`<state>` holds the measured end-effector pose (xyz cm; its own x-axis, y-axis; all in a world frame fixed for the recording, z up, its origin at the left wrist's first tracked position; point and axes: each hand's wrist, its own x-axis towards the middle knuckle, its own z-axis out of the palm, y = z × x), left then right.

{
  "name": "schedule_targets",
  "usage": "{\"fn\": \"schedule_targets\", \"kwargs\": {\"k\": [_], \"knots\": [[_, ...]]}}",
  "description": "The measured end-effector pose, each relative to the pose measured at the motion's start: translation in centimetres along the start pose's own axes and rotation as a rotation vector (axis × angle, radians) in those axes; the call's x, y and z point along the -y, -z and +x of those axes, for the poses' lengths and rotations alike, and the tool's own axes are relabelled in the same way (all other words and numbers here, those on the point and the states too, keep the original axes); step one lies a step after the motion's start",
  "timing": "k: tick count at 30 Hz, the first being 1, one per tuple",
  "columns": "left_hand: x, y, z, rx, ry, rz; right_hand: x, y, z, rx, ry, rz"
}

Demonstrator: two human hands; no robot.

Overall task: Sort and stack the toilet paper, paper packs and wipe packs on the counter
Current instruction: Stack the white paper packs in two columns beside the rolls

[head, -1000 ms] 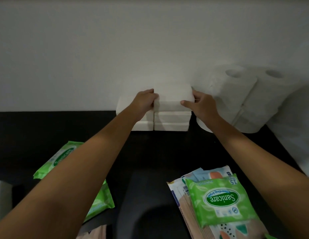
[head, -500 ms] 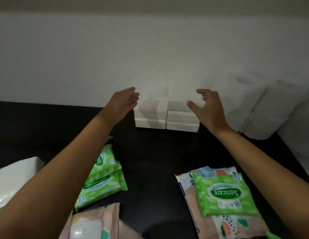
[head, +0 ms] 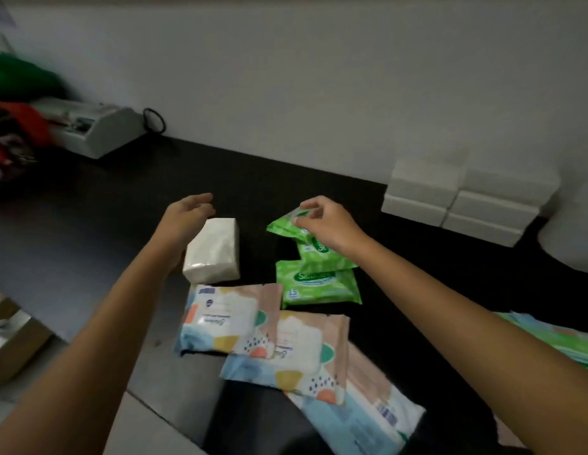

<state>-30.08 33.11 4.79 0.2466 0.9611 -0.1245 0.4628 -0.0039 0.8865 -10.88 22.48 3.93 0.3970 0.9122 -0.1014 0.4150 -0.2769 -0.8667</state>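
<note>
Pinching a green wipe pack (head: 287, 224) at its corner, the right hand (head: 325, 224) is seen closed; the pack's label is partly hidden. The left hand (head: 187, 213) is held open beside a white paper pack (head: 214, 254).

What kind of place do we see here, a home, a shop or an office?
Probably a home or small office room, though I cannot be sure. A dark counter stands against a plain white wall, a grey desktop machine sits at its far left, and a cardboard box is on the floor.

Right hand (head: 328, 224) pinches green wipe pack (head: 286, 224); left hand (head: 187, 215) spread.
</note>
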Motion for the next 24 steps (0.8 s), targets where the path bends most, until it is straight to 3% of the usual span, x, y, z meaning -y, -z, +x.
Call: {"fn": "schedule_targets", "kwargs": {"k": [4, 9, 12, 15, 18, 24], "knots": [[3.4, 2.9, 1.5, -0.042, 0.143, 0.06, 2.5, -6.4, 2.0, 0.116, -0.119, 0.132], [5.6, 3.9, 3.3, 0.145, 0.379, 0.01, 4.7, -12.0, 4.5, 0.194, -0.307, 0.135], [6.1, 3.6, 4.0, 0.237, 0.422, -0.013, 5.3, -14.1, 5.8, 0.21, -0.401, 0.101], [5.9, 4.1, 4.9, 0.28, 0.338, 0.007, 5.9, -15.1, 6.8, 0.16, -0.435, 0.123], [4.2, 5.3, 6.3, 0.289, 0.194, -0.03, 6.9, -14.1, 7.5, 0.046, -0.438, 0.299], [-2.8, 4.6, 9.1, 0.454, -0.141, -0.124, 7.8, -6.2, 7.1, -0.161, -0.292, 0.65]]}}
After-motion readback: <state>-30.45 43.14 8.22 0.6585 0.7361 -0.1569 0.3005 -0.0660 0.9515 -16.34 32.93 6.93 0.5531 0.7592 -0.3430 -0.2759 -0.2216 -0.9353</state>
